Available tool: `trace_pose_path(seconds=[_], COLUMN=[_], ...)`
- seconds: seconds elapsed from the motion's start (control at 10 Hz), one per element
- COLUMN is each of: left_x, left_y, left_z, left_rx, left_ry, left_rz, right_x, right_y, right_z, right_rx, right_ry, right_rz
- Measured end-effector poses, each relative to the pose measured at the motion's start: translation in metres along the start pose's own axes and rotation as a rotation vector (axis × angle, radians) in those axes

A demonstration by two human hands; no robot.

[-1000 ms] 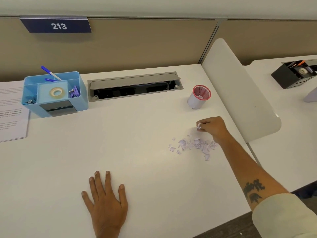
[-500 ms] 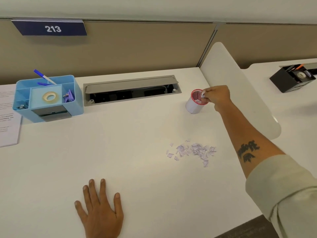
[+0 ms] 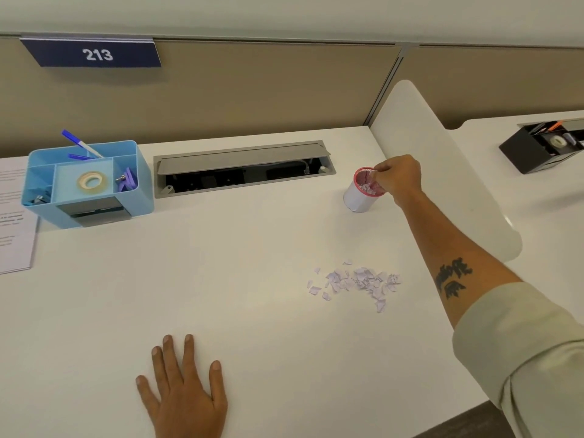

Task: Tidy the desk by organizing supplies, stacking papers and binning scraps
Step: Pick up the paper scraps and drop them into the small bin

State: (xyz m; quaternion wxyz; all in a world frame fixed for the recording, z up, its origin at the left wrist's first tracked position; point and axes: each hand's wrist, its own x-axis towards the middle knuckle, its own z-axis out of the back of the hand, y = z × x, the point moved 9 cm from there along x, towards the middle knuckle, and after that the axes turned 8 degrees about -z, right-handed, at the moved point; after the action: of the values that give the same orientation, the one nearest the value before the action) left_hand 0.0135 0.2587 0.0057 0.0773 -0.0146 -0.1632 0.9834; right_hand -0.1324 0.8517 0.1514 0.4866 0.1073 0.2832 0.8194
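A pile of small lilac paper scraps (image 3: 360, 281) lies on the white desk (image 3: 221, 279), right of centre. Behind it stands a small white cup with a red rim (image 3: 358, 199), which has several scraps inside. My right hand (image 3: 399, 178) hovers at the cup's right rim. Its fingertips are pinched together over the opening, seemingly on a small scrap. My left hand (image 3: 186, 396) rests flat on the desk near the front edge, fingers spread and holding nothing.
A blue desk organizer (image 3: 139, 191) at the back left holds a tape roll (image 3: 91, 181), pens (image 3: 80, 143) and clips. Printed papers (image 3: 12, 235) lie at the far left. An open grey cable tray (image 3: 243, 167) runs along the back. A white divider panel (image 3: 442, 172) borders the right side, with a black organizer (image 3: 531, 156) beyond.
My right hand has risen from the scrap pile with a pinch of scraps and moved back to the cup's rim, where its fingers now dip over the opening. The left hand stays flat.
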Motion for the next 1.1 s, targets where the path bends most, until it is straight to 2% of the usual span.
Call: trace_pose_path(seconds=[0.4, 0.7, 0.8, 0.9, 1.1], left_x=[-0.001, -0.002, -0.002, -0.003, -0.004], left_y=[0.0, 0.002, 0.002, 0.001, 0.0], left_z=[-0.002, -0.005, -0.005, -0.003, -0.001], left_rx=[-0.008, -0.007, -0.012, -0.016, -0.018], left_ry=[0.014, 0.047, 0.053, 0.052, 0.051], left_rz=[-0.004, -0.015, -0.019, -0.024, -0.032], right_x=[-0.016, -0.039, -0.067, -0.103, -0.162], right_y=[-0.005, -0.029, -0.061, -0.106, -0.194], right_z=[0.012, 0.029, 0.03, 0.018, -0.008], right_rx=[0.017, 0.164, 0.227, 0.11, -0.235], right_ry=[-0.025, -0.004, 0.102, 0.282, 0.534], right_rz=[0.081, -0.005, -0.069, -0.112, -0.145])
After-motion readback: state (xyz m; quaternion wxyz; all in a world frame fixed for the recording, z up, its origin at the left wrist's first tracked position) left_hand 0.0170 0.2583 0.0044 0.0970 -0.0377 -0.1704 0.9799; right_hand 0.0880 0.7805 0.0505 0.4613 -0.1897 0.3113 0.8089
